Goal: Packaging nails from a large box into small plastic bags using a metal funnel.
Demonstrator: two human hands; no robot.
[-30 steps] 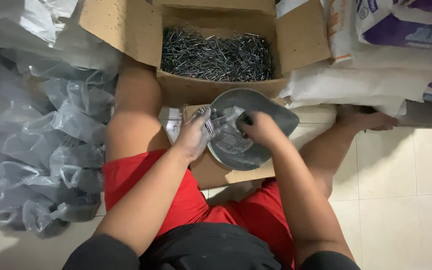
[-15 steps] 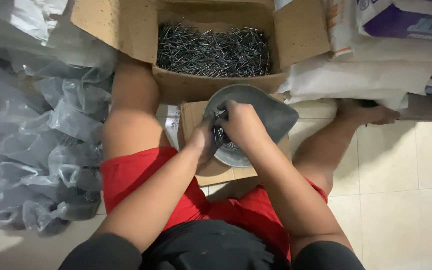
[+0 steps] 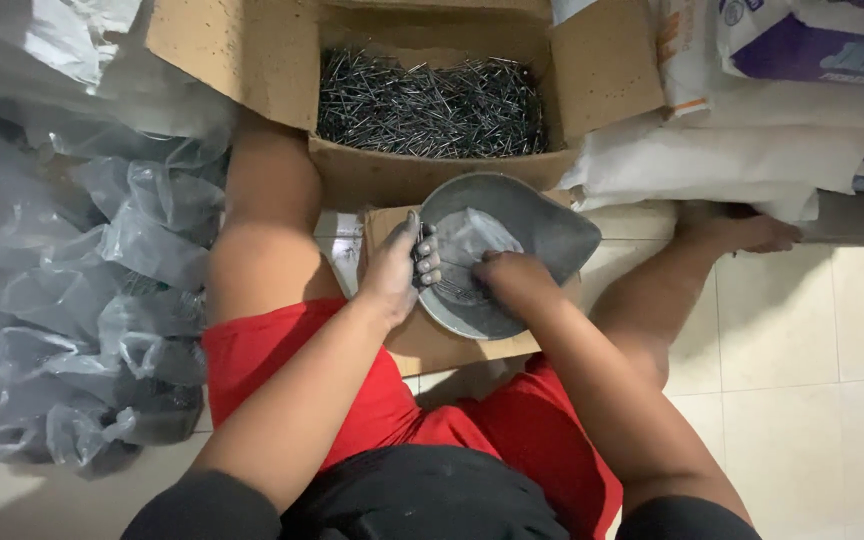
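A grey metal scoop pan (image 3: 542,225) rests on a piece of cardboard (image 3: 432,345) between my legs. Inside the pan lies a small clear plastic bag (image 3: 472,240) with dark nails in it. My left hand (image 3: 399,265) grips the bag's left edge at the pan's rim. My right hand (image 3: 514,280) is closed over the bag's lower part inside the pan. Beyond the pan stands an open cardboard box (image 3: 372,175) full of loose steel nails (image 3: 430,105).
A heap of clear plastic bags (image 3: 72,290) lies on the left. White and purple sacks (image 3: 752,120) are stacked at the right. My bare legs spread to each side on the tiled floor (image 3: 812,380); I wear red shorts.
Both hands shifted inside the pan: the left moved to the bag's left edge, the right came down onto the bag's lower part. The view moved slightly.
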